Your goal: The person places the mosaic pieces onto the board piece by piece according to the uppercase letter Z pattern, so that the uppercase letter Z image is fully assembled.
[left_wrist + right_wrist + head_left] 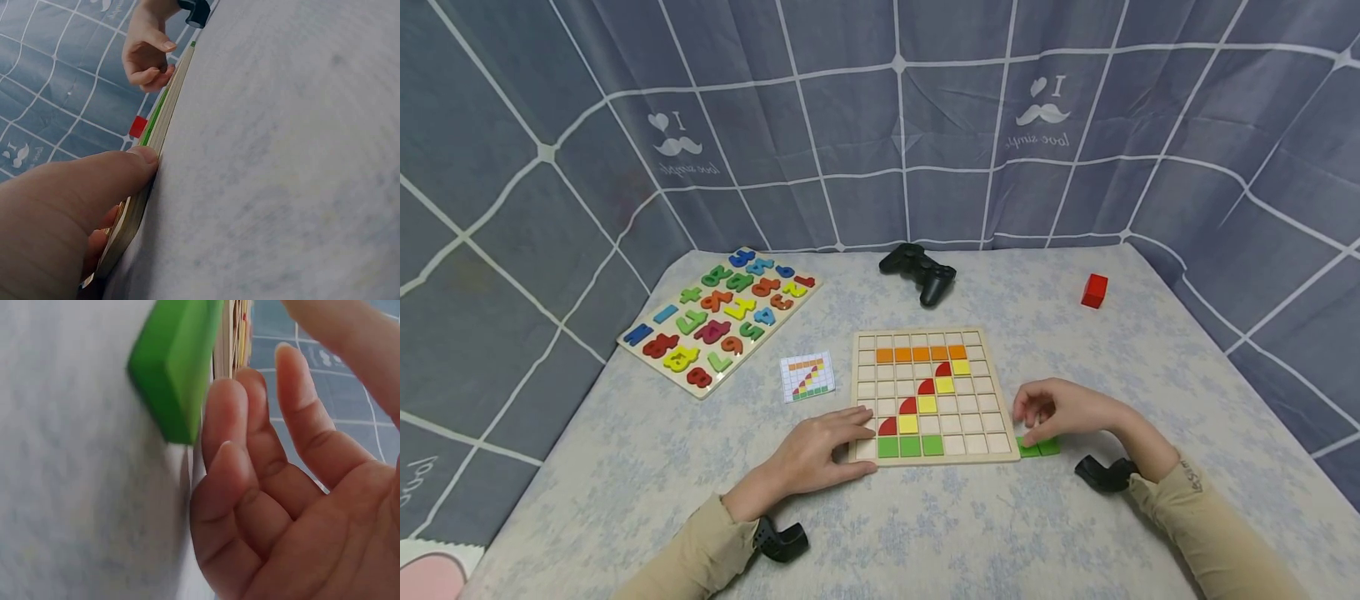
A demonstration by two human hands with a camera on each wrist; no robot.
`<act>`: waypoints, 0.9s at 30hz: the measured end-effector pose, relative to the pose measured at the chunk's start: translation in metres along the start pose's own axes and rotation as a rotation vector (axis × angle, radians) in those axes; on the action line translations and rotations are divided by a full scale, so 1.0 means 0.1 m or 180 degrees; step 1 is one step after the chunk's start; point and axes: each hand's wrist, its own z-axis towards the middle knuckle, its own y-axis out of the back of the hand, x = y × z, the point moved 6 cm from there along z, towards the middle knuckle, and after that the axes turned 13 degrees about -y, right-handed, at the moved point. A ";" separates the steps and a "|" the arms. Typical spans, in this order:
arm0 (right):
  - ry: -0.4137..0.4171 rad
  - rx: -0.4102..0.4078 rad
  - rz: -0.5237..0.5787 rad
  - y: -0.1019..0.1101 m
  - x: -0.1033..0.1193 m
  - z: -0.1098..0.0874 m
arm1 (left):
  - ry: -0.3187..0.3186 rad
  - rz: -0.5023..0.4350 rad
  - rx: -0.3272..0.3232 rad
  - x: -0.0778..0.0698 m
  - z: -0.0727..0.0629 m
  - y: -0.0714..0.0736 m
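A wooden grid board [992, 367] lies flat, with orange, red, yellow and green pieces set in its cells. At its near left corner the left hand [820, 450] holds the frame, thumb [134, 165] along the front edge and fingertips on the left side. Beside the near right corner lie loose green tiles [1039, 448]. The right hand [1067, 408] hovers over them with loosely bent fingers, thumb and fingertips apart. In the right wrist view one green tile [181, 375] shows close to these fingers, not held. Whether the thumb touches a tile is hard to tell.
A printed pattern card [807, 377] lies left of the board. Farther left is a number puzzle board [700, 392] with colourful digits. A black game controller [917, 271] sits at the back, and a red block [1094, 291] at the back right. Patterned curtains [865, 125] surround the table.
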 end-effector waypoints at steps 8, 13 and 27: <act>0.0022 0.0155 0.0069 0.00 -0.04 -0.03 | -0.0024 0.0007 -0.0010 0.00 0.00 0.00; -0.0054 0.0222 0.0073 -0.02 -0.06 -0.02 | -0.0020 -0.0004 -0.0015 0.00 0.00 0.00; -0.0133 0.0219 -0.0088 -0.06 -0.06 -0.02 | 0.0017 -0.0028 0.0026 -0.01 0.00 0.01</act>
